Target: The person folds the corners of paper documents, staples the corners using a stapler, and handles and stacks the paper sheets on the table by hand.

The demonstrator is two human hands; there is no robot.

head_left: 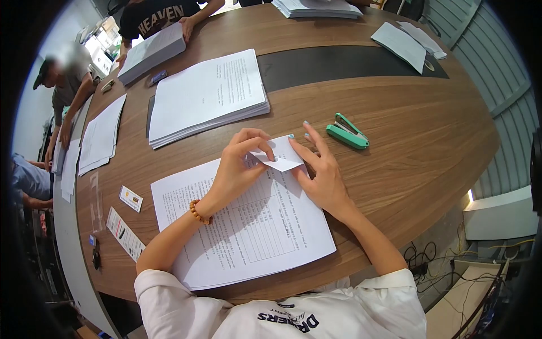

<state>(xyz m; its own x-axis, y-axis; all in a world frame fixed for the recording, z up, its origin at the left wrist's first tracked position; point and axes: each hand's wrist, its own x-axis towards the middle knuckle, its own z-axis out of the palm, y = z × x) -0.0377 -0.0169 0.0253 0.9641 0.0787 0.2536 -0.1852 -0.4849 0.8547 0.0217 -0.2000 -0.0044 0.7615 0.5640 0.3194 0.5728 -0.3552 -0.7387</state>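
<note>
A stack of printed sheets [265, 237] lies on the table before me, with a text page and a ruled table on top. At its far corner the paper is folded over into a pale flap [285, 163]. My left hand [240, 164], with a beaded bracelet at the wrist, is closed with thumb and fingers on this flap. Against the flap's right edge rests my right hand [323, 175], its fingers spread apart and thumb by the fold. Beyond it to the right, a green stapler [348, 133] lies on the wood, untouched.
A thick paper stack [209, 99] lies ahead, more sheets [103, 133] to its left. Cards [131, 199] and a small dark object [95, 257] lie at left. Across the table, a person [155, 17] holds a paper stack; another person [70, 93] handles papers. Cables [426, 260] hang at right.
</note>
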